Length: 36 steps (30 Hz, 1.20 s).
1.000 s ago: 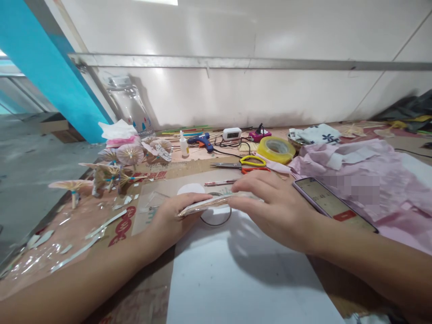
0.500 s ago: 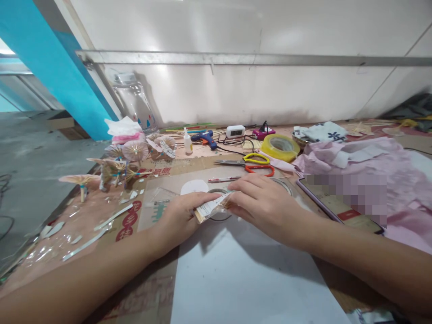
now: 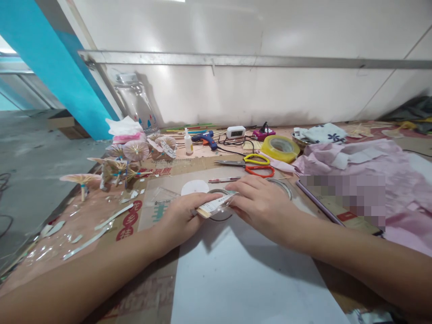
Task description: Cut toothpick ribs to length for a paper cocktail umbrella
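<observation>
My left hand (image 3: pixel 180 218) and my right hand (image 3: pixel 261 207) meet over the table's middle, both pinched on a small clear plastic packet of thin wooden sticks (image 3: pixel 213 205) with a printed white label. The packet is held just above a large white paper sheet (image 3: pixel 243 279). A thin wire ring (image 3: pixel 219 218) lies under it, and a white paper disc (image 3: pixel 195 186) rests just beyond my left fingers. A pen (image 3: pixel 222 180) lies behind the hands.
Small paper umbrellas (image 3: pixel 118 162) stand at the left, with plastic scraps (image 3: pixel 87 234) nearby. Behind lie scissors (image 3: pixel 251 164), a yellow tape roll (image 3: pixel 280 147), a blue glue gun (image 3: pixel 205 138), a glue bottle (image 3: pixel 188 143) and a clear jar (image 3: pixel 135 103). Pink cloth (image 3: pixel 388 166) and a phone (image 3: pixel 320 204) lie right.
The packet was long and flat across both hands; now it is bunched shorter between my fingers, and my right hand has slid in closer to the left one.
</observation>
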Motion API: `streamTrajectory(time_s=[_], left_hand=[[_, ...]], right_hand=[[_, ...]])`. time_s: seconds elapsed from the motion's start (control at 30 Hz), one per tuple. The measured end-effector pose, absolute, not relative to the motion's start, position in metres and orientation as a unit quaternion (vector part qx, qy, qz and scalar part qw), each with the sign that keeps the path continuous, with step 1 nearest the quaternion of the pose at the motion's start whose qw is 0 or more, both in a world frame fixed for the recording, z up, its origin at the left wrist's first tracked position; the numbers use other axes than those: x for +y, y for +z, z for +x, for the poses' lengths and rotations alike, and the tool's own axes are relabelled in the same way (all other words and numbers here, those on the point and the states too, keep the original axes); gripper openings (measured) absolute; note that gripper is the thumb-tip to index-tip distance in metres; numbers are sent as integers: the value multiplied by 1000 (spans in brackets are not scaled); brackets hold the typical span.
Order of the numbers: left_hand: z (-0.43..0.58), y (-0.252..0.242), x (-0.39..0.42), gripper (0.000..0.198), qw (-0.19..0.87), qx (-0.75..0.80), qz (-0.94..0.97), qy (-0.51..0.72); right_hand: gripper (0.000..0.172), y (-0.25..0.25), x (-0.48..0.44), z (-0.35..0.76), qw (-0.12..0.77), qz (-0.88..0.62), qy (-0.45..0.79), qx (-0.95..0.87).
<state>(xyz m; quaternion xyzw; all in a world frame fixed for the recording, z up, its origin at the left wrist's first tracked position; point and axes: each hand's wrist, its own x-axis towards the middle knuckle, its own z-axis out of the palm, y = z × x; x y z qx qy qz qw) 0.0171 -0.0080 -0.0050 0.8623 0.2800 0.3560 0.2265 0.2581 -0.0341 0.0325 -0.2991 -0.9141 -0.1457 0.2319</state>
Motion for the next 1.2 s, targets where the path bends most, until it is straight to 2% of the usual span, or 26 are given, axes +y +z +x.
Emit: streamTrajectory(time_s=[0.17, 0.3, 0.5, 1.2], left_hand=[[18, 0, -8, 33, 290, 305, 832, 361], [21, 8, -8, 27, 341, 314, 809, 362], [21, 8, -6, 23, 356, 332, 799, 354], [21, 7, -7, 28, 358, 366, 796, 323]], right_hand=[[21, 47, -31, 261, 278, -319, -56, -905], [16, 58, -26, 268, 313, -400, 91, -856], [12, 61, -20, 267, 350, -466, 298, -756], [16, 58, -21, 265, 363, -483, 348, -717]])
